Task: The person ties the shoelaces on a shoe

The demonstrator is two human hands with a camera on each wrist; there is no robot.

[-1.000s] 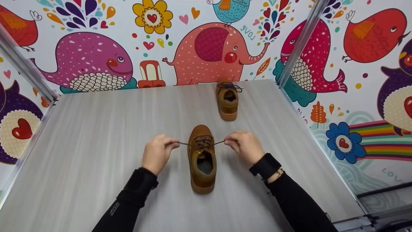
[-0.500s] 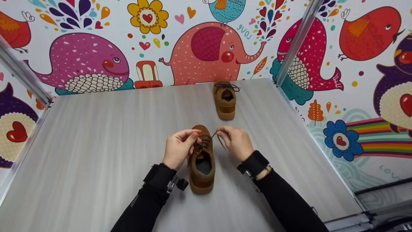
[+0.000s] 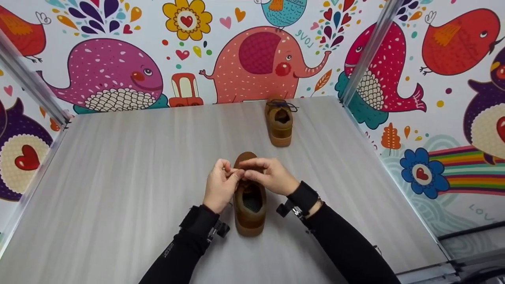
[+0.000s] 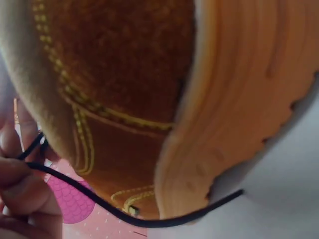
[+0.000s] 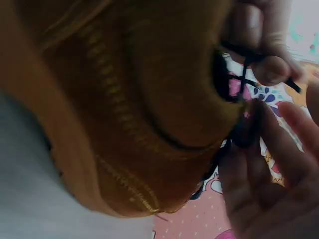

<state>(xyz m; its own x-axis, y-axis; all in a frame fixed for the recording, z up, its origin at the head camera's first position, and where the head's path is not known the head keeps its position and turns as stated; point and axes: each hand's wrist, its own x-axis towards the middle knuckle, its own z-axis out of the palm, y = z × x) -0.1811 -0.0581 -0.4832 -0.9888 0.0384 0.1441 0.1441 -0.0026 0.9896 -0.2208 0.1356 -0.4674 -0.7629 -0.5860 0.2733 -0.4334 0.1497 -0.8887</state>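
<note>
A brown lace-up shoe [image 3: 252, 221] with a tan sole stands on the board, toe pointing away from me. Over its laces my left hand [image 3: 221, 189] pinches a dark shoelace [image 4: 149, 221], whose free end curves along the shoe's side in the left wrist view. My right hand [image 3: 274, 177] is over the lacing from the other side, its fingers fairly straight and the thumb apart from them. In the right wrist view, its fingertips [image 5: 249, 159] touch or lie close beside the lace; shadow hides the exact contact. Both hands cover most of the lacing in the head view.
A second brown shoe [image 3: 280, 130] with its dark laces stands farther back, near the patterned wall [image 3: 189, 51]. The pale wood-look board [image 3: 138, 177] lies under both shoes. Metal posts [image 3: 367, 55] mark the corners of the enclosure.
The hands were apart, pulling the lace ends taut to both sides. First the left hand, then the right, moved inward, and they now meet over the shoe's lacing.
</note>
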